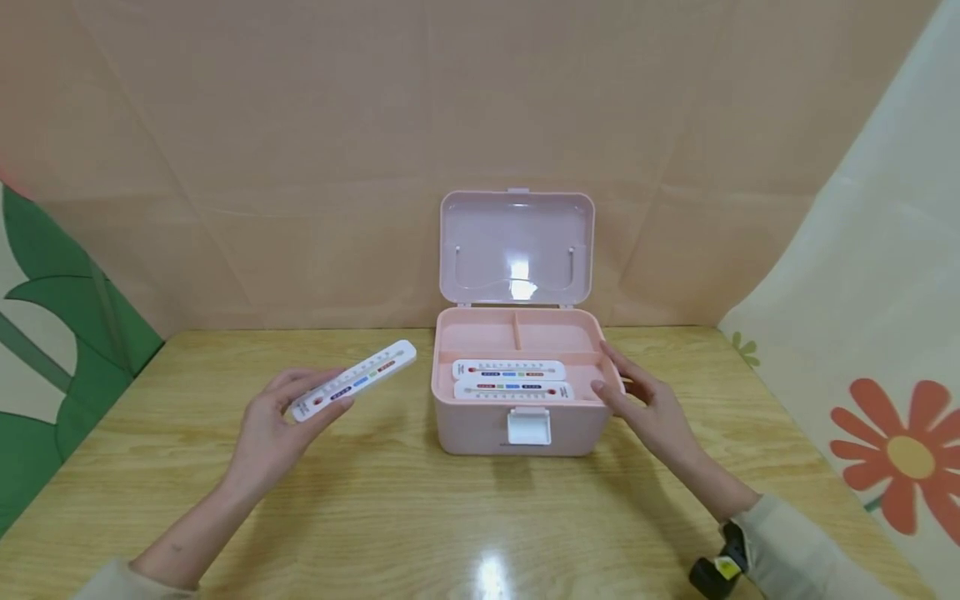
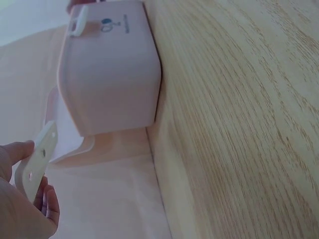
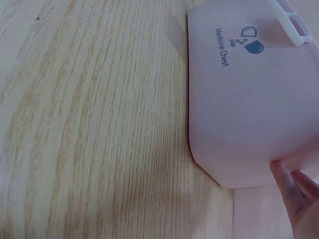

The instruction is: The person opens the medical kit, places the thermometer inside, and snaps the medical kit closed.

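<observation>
My left hand (image 1: 273, 433) pinches a white thermometer (image 1: 356, 381) between thumb and fingers, holding it tilted above the table, left of a pink medicine chest (image 1: 480, 429). In the left wrist view the back of that thermometer (image 2: 36, 162) shows, with holes in it. The chest's lid (image 1: 517, 250) stands raised. Two more thermometers, a rear one (image 1: 510, 370) and a front one (image 1: 513, 390), lie side by side in the tray's front compartment, facing opposite ways. My right hand (image 1: 656, 412) grips the chest's right edge, thumb at the rim and fingers along the side wall.
Behind the front compartment, a divider (image 1: 517, 332) splits the tray's back into two compartments. A white latch (image 1: 529, 427) hangs on the chest's front. The wooden table (image 1: 390, 517) meets a plain beige backdrop (image 1: 315, 167); printed cloth with a red flower (image 1: 910, 457) hangs at the right.
</observation>
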`<act>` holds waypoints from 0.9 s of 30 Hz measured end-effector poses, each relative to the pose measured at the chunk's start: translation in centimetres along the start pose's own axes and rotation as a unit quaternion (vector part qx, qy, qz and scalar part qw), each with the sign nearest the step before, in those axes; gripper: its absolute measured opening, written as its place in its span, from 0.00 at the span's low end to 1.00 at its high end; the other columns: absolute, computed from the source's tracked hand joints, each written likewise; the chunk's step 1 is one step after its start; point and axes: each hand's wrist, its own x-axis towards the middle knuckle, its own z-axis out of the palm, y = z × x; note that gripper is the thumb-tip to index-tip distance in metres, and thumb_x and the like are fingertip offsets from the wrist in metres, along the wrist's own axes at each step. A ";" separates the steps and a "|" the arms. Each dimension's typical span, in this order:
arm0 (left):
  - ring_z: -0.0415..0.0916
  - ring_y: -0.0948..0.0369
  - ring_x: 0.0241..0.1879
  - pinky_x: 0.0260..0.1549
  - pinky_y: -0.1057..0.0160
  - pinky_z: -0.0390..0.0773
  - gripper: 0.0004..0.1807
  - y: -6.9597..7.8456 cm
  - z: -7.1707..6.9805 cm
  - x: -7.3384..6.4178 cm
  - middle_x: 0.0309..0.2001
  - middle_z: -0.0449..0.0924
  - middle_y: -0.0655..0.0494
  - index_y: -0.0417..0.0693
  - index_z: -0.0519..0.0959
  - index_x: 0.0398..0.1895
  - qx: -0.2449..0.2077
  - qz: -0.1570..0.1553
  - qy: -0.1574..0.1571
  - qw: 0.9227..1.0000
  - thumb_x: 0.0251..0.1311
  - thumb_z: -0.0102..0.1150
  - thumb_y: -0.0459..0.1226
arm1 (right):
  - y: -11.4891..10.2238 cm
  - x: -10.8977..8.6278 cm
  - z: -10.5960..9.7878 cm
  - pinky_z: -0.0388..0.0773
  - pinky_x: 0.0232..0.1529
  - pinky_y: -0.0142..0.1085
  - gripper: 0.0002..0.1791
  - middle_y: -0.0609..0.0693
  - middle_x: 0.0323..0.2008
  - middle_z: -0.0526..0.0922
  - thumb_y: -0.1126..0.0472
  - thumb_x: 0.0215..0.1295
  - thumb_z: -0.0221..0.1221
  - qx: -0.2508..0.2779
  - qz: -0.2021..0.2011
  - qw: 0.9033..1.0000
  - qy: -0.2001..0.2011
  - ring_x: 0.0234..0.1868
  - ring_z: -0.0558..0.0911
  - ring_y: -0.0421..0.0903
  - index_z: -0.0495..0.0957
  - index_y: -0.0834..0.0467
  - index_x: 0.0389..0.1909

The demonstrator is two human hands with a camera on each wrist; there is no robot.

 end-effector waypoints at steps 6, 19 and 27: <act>0.69 0.68 0.44 0.37 0.74 0.69 0.21 0.4 0.3 0.2 0.47 0.77 0.55 0.52 0.82 0.52 0.002 0.008 0.003 1.000 0.53 0.69 0.43 | 0.1 0.1 0.0 0.80 0.38 0.27 0.32 0.56 0.69 0.65 0.51 0.67 0.57 0.004 -0.003 1.000 0.000 0.45 0.75 0.29 0.62 0.48 0.71; 0.70 0.65 0.39 0.35 0.69 0.70 0.19 1.0 1.9 0.5 0.43 0.77 0.54 0.47 0.83 0.50 -0.008 0.053 -0.012 0.998 0.53 0.69 0.38 | 0.2 0.1 0.1 0.81 0.38 0.28 0.32 0.56 0.69 0.65 0.51 0.67 0.57 0.008 -0.005 1.000 -0.004 0.45 0.76 0.32 0.62 0.47 0.71; 0.70 0.62 0.42 0.38 0.68 0.70 0.19 1.4 1.8 0.9 0.44 0.76 0.53 0.47 0.82 0.51 -0.001 0.049 -0.023 0.999 0.55 0.68 0.38 | 0.0 0.0 0.0 0.81 0.38 0.28 0.32 0.58 0.69 0.65 0.52 0.68 0.57 0.017 -0.005 1.000 -0.003 0.44 0.75 0.26 0.62 0.49 0.71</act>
